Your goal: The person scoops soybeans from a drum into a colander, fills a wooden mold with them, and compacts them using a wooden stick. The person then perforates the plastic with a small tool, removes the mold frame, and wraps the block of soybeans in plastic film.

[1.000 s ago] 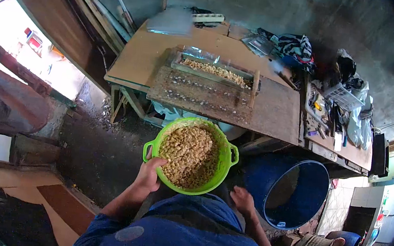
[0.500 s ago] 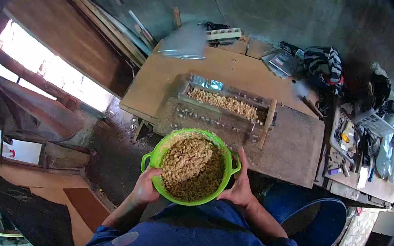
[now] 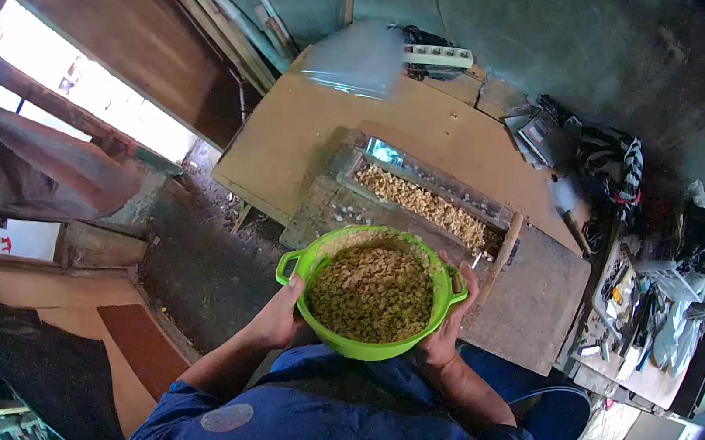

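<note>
- Bowl (image 3: 367,350): green, 2 loop handles, held upright in front of the body, at the near side of the worktop (image 3: 282,145); whether it touches the board (image 3: 537,297) cannot be told.
- Left hand (image 3: 277,315): grasping the bowl's left side, thumb at the rim, just below the left handle (image 3: 284,266); right hand (image 3: 446,328): grasping the right side by the right handle (image 3: 460,286), fingers up along it.
- Load: pale, chunky bits (image 3: 371,294) fill much of the bowl; it looks fairly heavy, so 2 hands suit it; the bits seem loose, perhaps sticky, and could spill if tipped.
- Wall: probably plastic, light in itself, slightly flexible, unlikely to break; smooth sides might slip, so the 2 handles or the underside would give the surest hold.
- Beyond: a trough (image 3: 349,165) with similar bits, a stick (image 3: 504,249) across its right end.
</note>
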A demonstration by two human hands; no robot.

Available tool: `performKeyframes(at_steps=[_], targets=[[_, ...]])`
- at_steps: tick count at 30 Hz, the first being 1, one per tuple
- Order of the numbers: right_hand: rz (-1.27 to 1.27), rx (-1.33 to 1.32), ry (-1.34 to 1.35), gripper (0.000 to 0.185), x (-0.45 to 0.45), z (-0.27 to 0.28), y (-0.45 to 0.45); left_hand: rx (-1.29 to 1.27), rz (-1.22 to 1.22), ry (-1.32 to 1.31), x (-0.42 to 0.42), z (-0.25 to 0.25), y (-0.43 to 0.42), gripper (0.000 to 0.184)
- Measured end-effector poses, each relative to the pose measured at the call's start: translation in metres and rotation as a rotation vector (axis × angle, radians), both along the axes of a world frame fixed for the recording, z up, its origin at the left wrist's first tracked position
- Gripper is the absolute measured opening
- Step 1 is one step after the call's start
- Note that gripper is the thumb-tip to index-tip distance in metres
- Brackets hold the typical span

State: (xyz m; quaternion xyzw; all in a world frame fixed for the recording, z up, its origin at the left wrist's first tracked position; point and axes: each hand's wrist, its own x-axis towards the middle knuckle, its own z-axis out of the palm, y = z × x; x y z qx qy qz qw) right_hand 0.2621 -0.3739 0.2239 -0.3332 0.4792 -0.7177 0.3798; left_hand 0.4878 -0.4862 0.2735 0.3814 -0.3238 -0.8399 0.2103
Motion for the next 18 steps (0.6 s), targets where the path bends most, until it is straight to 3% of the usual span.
performKeyframes(at_steps=[2, 3, 6, 8, 9, 11, 16, 18], targets=[[-0.110, 0.024, -0.029, 0.129, 0.008, 0.002, -0.013, 0.016, -0.068, 0.033, 0.011, -0.032, -0.022, 0.066], [-0.154, 0.019, 0.201, 0.103, 0.014, 0.010, -0.023, -0.070, -0.150, 0.073, 0.016, -0.034, -0.034, 0.072], [-0.278, 0.167, 0.185, 0.107, 0.030, 0.011, -0.041, -0.157, -0.238, 0.002, 0.022, -0.039, -0.065, 0.077], [-0.321, 0.167, 0.202, 0.109, 0.042, 0.016, -0.054, -0.005, -0.251, 0.044, 0.024, -0.037, -0.084, 0.079], [-0.355, 0.153, 0.209, 0.111, 0.048, 0.016, -0.060, -0.365, -0.321, -0.027, 0.025, -0.042, -0.095, 0.079], [-0.388, 0.134, 0.180, 0.112, 0.053, -0.004, -0.061, -0.716, -0.397, -0.093, 0.027, -0.042, -0.112, 0.079], [-0.446, 0.096, 0.092, 0.113, 0.065, -0.014, -0.076, -0.271, -0.367, -0.079, 0.014, -0.028, -0.137, 0.077], [-0.473, 0.122, 0.126, 0.113, 0.065, -0.014, -0.080, -0.390, -0.385, -0.111, 0.014, -0.034, -0.141, 0.075]])
